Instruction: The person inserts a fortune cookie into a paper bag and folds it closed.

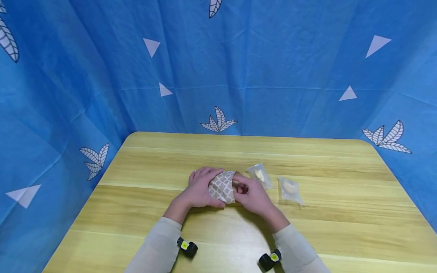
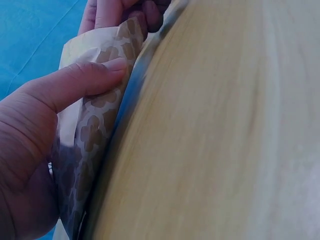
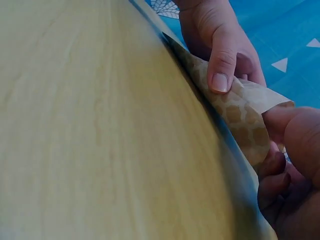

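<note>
A brown paper bag (image 1: 222,187) with a white lattice print lies near the middle of the wooden table. My left hand (image 1: 200,190) grips it from the left, the thumb (image 2: 95,80) pressed flat on the printed side and the other fingers round the far side. At the bag's right end, by its mouth, is my right hand (image 1: 254,194), fingers curled at the paper edge. In the right wrist view the mouth gapes a little, and a digit of the right hand (image 3: 297,150) reaches into it. What the bag holds is hidden.
Two small clear packets lie right of my right hand: one packet (image 1: 260,175) with a pale piece inside, another packet (image 1: 290,189) with a round pale piece. A blue curtain (image 1: 218,68) hangs behind the table (image 1: 341,212).
</note>
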`<state>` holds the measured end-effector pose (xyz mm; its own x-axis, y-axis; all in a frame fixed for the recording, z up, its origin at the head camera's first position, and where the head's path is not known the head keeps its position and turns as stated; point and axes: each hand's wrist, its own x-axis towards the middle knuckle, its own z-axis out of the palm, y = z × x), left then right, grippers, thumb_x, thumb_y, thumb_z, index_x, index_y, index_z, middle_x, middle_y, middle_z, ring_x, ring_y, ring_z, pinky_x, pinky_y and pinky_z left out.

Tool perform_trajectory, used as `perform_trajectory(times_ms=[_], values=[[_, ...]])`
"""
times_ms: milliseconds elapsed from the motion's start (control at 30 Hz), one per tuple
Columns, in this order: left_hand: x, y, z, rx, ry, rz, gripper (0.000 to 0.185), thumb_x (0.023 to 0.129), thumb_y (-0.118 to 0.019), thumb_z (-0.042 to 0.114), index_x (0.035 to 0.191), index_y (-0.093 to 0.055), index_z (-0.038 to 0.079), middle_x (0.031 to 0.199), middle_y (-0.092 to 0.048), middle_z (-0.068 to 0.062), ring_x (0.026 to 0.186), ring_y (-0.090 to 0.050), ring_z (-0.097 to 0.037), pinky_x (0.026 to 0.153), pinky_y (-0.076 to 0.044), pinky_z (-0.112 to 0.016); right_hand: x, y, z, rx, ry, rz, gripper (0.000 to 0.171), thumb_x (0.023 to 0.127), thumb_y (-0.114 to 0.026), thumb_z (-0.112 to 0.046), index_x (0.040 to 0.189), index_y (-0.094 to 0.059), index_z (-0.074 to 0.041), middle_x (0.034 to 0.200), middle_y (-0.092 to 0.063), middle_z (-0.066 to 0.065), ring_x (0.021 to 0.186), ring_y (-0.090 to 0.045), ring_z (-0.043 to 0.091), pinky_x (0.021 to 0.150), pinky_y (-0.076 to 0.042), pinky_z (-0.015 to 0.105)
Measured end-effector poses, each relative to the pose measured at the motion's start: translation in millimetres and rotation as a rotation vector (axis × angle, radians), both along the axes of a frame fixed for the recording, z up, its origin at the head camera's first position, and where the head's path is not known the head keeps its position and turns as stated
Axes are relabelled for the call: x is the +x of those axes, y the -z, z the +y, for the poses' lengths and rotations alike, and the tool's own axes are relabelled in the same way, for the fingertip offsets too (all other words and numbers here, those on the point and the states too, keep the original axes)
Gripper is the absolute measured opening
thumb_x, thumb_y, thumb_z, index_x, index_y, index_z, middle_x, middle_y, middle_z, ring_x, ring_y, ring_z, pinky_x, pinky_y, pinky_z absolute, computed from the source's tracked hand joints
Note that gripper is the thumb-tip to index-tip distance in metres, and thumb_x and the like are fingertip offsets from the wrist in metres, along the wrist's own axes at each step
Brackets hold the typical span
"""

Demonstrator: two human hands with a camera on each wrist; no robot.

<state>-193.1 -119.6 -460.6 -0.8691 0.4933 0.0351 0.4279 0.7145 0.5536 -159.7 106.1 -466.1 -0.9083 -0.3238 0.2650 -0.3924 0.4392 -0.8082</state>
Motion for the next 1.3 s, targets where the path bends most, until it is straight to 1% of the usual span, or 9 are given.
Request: perform_trajectory(times_ms=[67, 200, 333, 500, 633, 767, 933, 1100, 1300], values=[[0.3, -1.0, 0, 0.001, -0.009, -0.005, 0.112, 0.057, -0.091, 0.055, 0.153, -0.042, 0.026, 0.144, -0.046, -0.002, 0.138, -0.031, -0.029, 0.112, -0.011, -0.057, 1.8, -3.3, 1, 0.032, 0.036, -0.032, 0.035, 0.081, -0.074, 0.0, 0.115, -0.071, -0.008, 0.068, -0.055, -0.003, 0.061, -0.052, 0.013, 0.054, -0.045, 0.027], [0.5, -2.0, -1, 0.008, -0.031, -0.013, 0.112, 0.057, -0.091, 0.055, 0.153, -0.042, 0.027, 0.146, -0.045, -0.003, 0.138, -0.031, -0.028, 0.113, -0.011, -0.054, 4.5, -9.2, 4, 0.109, 0.108, -0.097, 0.037, 0.085, -0.078, -0.01, 0.12, -0.07, -0.004, 0.063, -0.053, -0.005, 0.056, -0.049, 0.011, 0.05, -0.041, 0.027], [0.1, -1.5, -2, 0.018, -0.04, -0.01, 0.111, 0.057, -0.092, 0.055, 0.153, -0.043, 0.026, 0.145, -0.045, -0.004, 0.138, -0.031, -0.028, 0.113, -0.011, -0.053, 5.8, -11.8, 5, 0.152, 0.15, -0.142, 0.037, 0.086, -0.079, -0.017, 0.119, -0.071, -0.003, 0.058, -0.05, -0.004, 0.05, -0.045, 0.01, 0.046, -0.039, 0.027], [-0.2, -0.2, -3, 0.02, -0.044, -0.002, 0.11, 0.057, -0.091, 0.055, 0.152, -0.043, 0.027, 0.144, -0.046, -0.003, 0.137, -0.032, -0.027, 0.113, -0.012, -0.053, 8.0, -13.5, 8, 0.157, 0.168, -0.16, 0.034, 0.087, -0.078, -0.02, 0.118, -0.072, -0.007, 0.056, -0.05, -0.004, 0.047, -0.044, 0.009, 0.045, -0.039, 0.028], [0.8, 0.6, -5, 0.024, -0.043, 0.003, 0.111, 0.056, -0.092, 0.055, 0.152, -0.044, 0.027, 0.144, -0.046, -0.003, 0.136, -0.033, -0.027, 0.112, -0.012, -0.054, 11.9, -21.8, 14, 0.155, 0.135, -0.123, 0.038, 0.086, -0.08, -0.021, 0.121, -0.071, -0.008, 0.056, -0.05, -0.005, 0.046, -0.044, 0.009, 0.047, -0.041, 0.029], [1.6, 1.1, -8, 0.024, -0.049, -0.001, 0.111, 0.055, -0.091, 0.055, 0.152, -0.044, 0.027, 0.145, -0.045, -0.004, 0.137, -0.032, -0.028, 0.112, -0.011, -0.055, 13.4, -34.6, 27, 0.174, 0.08, -0.063, 0.047, 0.083, -0.083, -0.023, 0.126, -0.068, -0.009, 0.061, -0.051, -0.007, 0.052, -0.046, 0.009, 0.052, -0.043, 0.029], [1.4, 0.6, -9, 0.033, -0.047, -0.013, 0.111, 0.056, -0.091, 0.056, 0.152, -0.044, 0.026, 0.145, -0.045, -0.005, 0.137, -0.032, -0.029, 0.112, -0.01, -0.056, 8.5, -49.0, 51, 0.22, 0.035, -0.006, 0.059, 0.078, -0.087, -0.028, 0.13, -0.065, -0.013, 0.069, -0.052, -0.004, 0.057, -0.045, 0.011, 0.056, -0.042, 0.03], [1.6, -0.6, -8, 0.036, -0.052, -0.019, 0.112, 0.055, -0.091, 0.056, 0.152, -0.044, 0.027, 0.145, -0.045, -0.004, 0.137, -0.032, -0.029, 0.112, -0.01, -0.056, -1.4, -55.2, 73, 0.246, 0.011, -0.008, 0.075, 0.07, -0.092, -0.033, 0.136, -0.061, -0.013, 0.078, -0.053, 0.007, 0.067, -0.045, 0.017, 0.06, -0.039, 0.031], [1.1, -0.1, -7, 0.034, -0.054, -0.016, 0.112, 0.056, -0.091, 0.055, 0.152, -0.043, 0.027, 0.144, -0.045, -0.004, 0.136, -0.032, -0.028, 0.112, -0.01, -0.055, -16.2, -50.1, 92, 0.245, -0.045, -0.055, 0.088, 0.066, -0.096, -0.028, 0.143, -0.054, -0.015, 0.087, -0.047, 0.015, 0.08, -0.044, 0.027, 0.063, -0.036, 0.035]])
